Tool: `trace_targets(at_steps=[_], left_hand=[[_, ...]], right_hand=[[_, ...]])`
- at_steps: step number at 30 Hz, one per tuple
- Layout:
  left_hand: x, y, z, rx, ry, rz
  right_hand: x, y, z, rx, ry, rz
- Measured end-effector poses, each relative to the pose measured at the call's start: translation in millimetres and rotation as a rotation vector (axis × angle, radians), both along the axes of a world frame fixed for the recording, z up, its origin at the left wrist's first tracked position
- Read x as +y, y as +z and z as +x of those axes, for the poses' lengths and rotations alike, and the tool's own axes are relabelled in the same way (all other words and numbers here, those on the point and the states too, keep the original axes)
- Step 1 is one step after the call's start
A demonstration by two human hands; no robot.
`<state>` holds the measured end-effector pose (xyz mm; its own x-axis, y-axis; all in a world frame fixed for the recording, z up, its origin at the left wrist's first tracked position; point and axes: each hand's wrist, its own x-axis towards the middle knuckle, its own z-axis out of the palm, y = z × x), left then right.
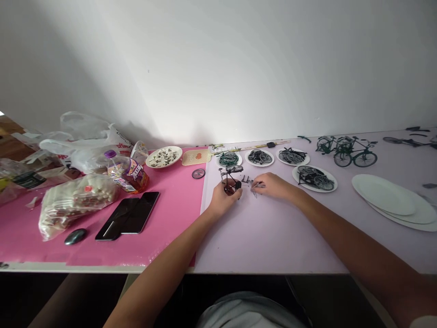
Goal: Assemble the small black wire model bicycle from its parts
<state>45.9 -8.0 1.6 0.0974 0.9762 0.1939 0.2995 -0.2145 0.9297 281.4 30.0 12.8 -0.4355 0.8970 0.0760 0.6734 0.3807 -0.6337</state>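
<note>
**Dark bike model (233, 183) in left hand (223, 198), frame centre**

Left hand is closed round the model, one wheel (234, 168) toward the top of the frame; long axis unclear behind the fingers. Right hand (271, 186), just right of centre, pinches a thin grey part (254, 192). That part sits right of the model, near but apart. Writing: bottle label (135, 172) at mid-left has bold pale characters; carrier bag (94, 146), further left, has red print. Can't read either.
</note>
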Motion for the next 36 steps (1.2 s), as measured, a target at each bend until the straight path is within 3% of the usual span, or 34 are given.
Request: trace_targets(at_steps=[7,15,28,36], left_hand=[[-1.2,1.3,0.4,-0.012,-0.011,-0.006],[-0.6,1.4,1.2,-0.017,-0.008,-0.021],[-0.6,5.0,0.3,-0.034,0.018,-0.034],[-2.7,7.9,0.5,-0.038,0.005,-0.04]], right_hand=[[-7.3,6.2,-10.0,-0.117,-0.025,0.126],[3.4,-15.1,-17.9,-0.17,-0.057,0.224],[4.4,-11.7,-4.9,0.031,-0.026,0.047],[3.3,-12.8,-11.0,-0.04,-0.001,0.163]])
